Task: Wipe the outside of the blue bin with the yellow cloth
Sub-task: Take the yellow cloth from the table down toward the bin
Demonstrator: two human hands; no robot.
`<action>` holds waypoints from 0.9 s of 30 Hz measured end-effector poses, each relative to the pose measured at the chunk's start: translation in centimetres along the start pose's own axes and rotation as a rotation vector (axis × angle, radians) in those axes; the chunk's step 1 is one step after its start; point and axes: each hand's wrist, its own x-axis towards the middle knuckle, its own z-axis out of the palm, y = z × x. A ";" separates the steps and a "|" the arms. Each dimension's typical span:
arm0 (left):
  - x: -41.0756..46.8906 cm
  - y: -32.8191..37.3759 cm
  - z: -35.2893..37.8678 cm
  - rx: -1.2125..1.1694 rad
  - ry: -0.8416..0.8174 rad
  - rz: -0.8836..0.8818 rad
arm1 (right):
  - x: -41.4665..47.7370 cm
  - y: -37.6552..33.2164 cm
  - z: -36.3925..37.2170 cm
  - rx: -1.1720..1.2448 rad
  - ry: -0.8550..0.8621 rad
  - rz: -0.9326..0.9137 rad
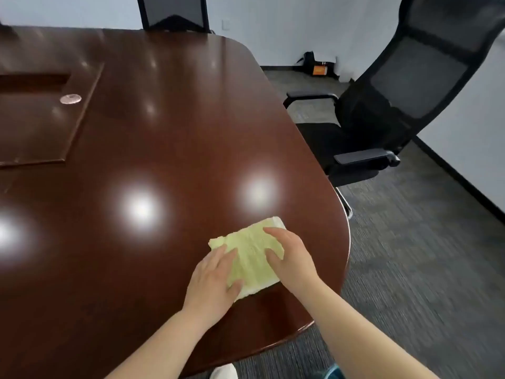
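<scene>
On the near right corner of the dark wooden table (164, 132), the yellow cloth (251, 258) lies flat, folded into a rough rectangle; both hands are on it. The left hand (216, 277) rests palm down on the cloth's left edge, fingers spread flat, not pinching anything; the right hand (292, 255) lies on the right edge, fingers loosely curled over the fabric, thumb on top, so more pressing than gripping. Honestly this looks like the prep step, folding or smoothing the cloth; no wiping of the bin is visible. The blue bin itself can't be seen properly; a sliver of something blue (332, 373) shows at the bottom edge by the right forearm, but whether that's the bin, can't tell. Next move probably calls for one hand to pick the cloth up and carry it down off the table to the bin; a black mesh chair (388, 110) sits off to the right, well apart.
</scene>
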 end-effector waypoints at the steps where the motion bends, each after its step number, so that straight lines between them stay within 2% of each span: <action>1: 0.6 -0.4 0.2 0.077 -0.048 0.009 | 0.8 0.2 0.5 -0.120 -0.030 -0.022; 4: 1.5 -1.1 1.1 0.156 -0.109 0.038 | 2.6 1.0 2.1 -0.368 -0.179 0.045; 7: 2.1 -1.6 1.5 0.100 -0.126 0.021 | 3.4 2.3 3.1 -0.409 -0.203 0.112; 9: 2.4 -1.6 1.3 0.037 -0.109 -0.006 | 3.6 2.6 3.2 -0.356 -0.152 0.182; 12: 2.7 -1.6 0.6 -0.186 -0.020 -0.150 | 3.7 2.6 3.0 -0.225 -0.071 0.357; 15: 3.5 -1.9 -0.4 -0.347 0.075 -0.272 | 3.8 2.8 2.5 -0.197 -0.058 0.413; 18: 4.1 -1.5 -1.2 -0.456 0.019 -0.348 | 4.2 3.0 1.7 -0.125 -0.050 0.487; 23: 4.3 -0.8 -2.2 -0.458 -0.102 -0.385 | 4.9 2.9 0.8 0.058 -0.119 0.683; 25: 4.2 -0.5 -2.5 -0.497 -0.126 -0.409 | 4.8 2.4 0.4 0.127 -0.139 0.705; 27: 4.2 -0.3 -2.5 -0.615 -0.113 -0.454 | 4.4 1.5 0.1 0.056 -0.113 0.656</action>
